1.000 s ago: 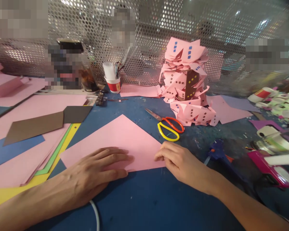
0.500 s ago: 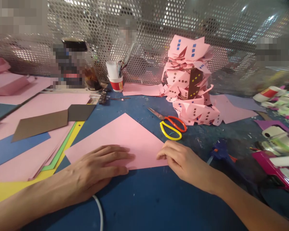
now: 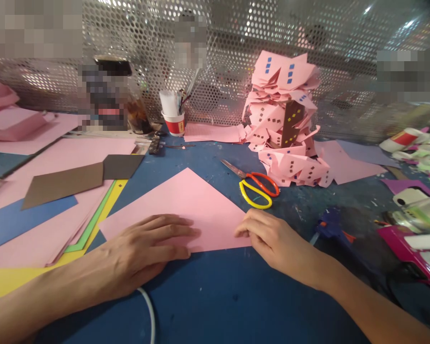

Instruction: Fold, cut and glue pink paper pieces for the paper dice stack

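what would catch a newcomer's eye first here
Probably the tall heap of pink paper pieces with small coloured squares, right of centre at the back, before the perforated metal panel. Next, the red-and-yellow-handled scissors in front of it. Nearer the viewer, the left hand lies spread on a pink sheet, the right hand at its right corner.

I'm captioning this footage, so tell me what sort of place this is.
Probably a papercraft workspace, judging by the pink paper sheet, the red-and-yellow-handled scissors just beyond its right edge, and the layered pink paper tower behind.
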The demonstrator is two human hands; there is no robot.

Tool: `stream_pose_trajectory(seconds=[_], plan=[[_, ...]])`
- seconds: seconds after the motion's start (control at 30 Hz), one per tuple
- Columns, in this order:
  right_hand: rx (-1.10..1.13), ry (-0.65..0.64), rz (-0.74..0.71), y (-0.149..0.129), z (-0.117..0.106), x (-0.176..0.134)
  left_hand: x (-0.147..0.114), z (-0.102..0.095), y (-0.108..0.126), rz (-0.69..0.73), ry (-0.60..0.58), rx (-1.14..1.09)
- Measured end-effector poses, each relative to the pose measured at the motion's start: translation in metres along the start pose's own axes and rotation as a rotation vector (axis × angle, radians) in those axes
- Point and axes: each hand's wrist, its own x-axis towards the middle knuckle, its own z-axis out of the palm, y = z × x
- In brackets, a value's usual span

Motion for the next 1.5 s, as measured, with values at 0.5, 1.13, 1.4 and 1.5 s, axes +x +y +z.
stream_pose_trajectory(seconds=[0.5, 1.13, 1.4, 1.5], plan=[[-0.008, 0.005, 0.014, 0.000, 0.001, -0.001, 0.017, 0.016, 0.022, -0.251, 0.161, -0.032], [-0.025, 0.018, 0.000, 0.000, 0.001, 0.000, 0.024, 0.025, 0.030, -0.386, 0.246, 0.021], [-0.023, 0.024, -0.005, 0.000, 0.001, 0.000, 0.021, 0.024, 0.028, -0.375, 0.211, 0.038], [-0.018, 0.012, 0.004, 0.000, 0.002, 0.000, 0.019, 0.023, 0.027, -0.357, 0.193, 0.052]])
